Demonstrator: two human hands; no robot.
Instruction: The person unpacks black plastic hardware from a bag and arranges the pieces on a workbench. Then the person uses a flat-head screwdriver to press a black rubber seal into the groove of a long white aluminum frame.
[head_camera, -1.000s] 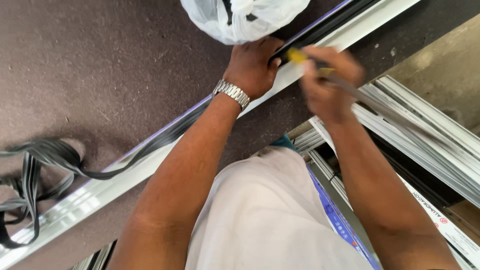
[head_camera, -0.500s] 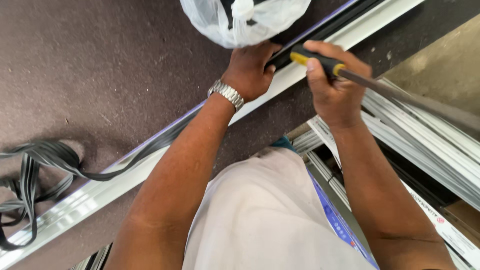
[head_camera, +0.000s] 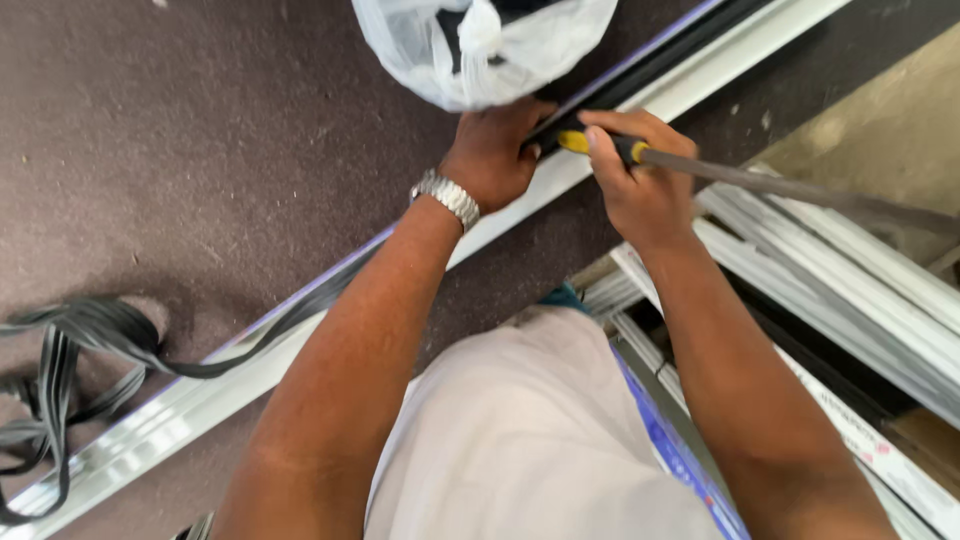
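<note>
On the brown surface, left hand (head_camera: 492, 150) presses down on the metal rail (head_camera: 250, 375), right hand (head_camera: 640, 185) fingers wrapped around the screwdriver (head_camera: 640, 152), rubber strip (head_camera: 100, 350) seated near hands, rest loose at left.

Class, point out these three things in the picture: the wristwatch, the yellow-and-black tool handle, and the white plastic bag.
wristwatch (head_camera: 446, 197), head view, on its metal band at the left wrist.
yellow-and-black tool handle (head_camera: 574, 142), head view, on the yellow part.
white plastic bag (head_camera: 420, 50), head view, on its bulging left side.
</note>
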